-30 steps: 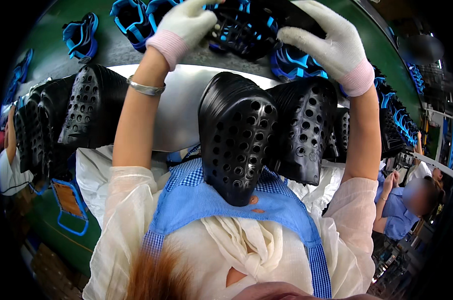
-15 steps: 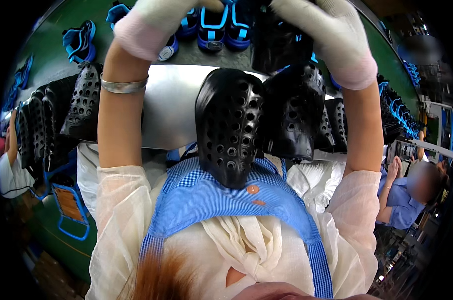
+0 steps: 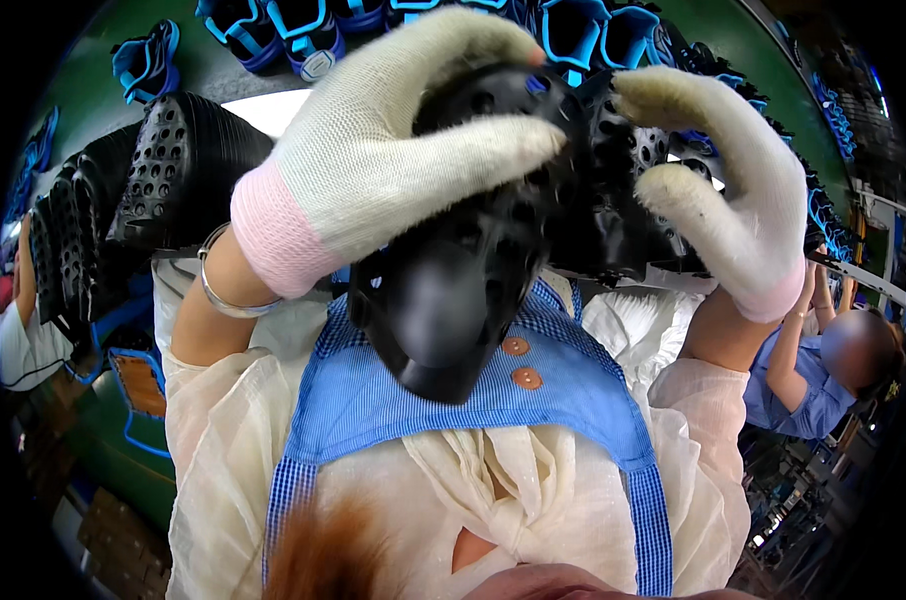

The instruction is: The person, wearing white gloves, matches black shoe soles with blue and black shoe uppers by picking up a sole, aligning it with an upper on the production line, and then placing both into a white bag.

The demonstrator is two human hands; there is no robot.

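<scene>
One holey black shell gripped by gloved left hand; right hand held unclenched (kinda curled tho) near other black shells.

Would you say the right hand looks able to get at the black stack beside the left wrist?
Probably not directly: the left hand and the central black piece lie between the right hand and that black stack.
</scene>
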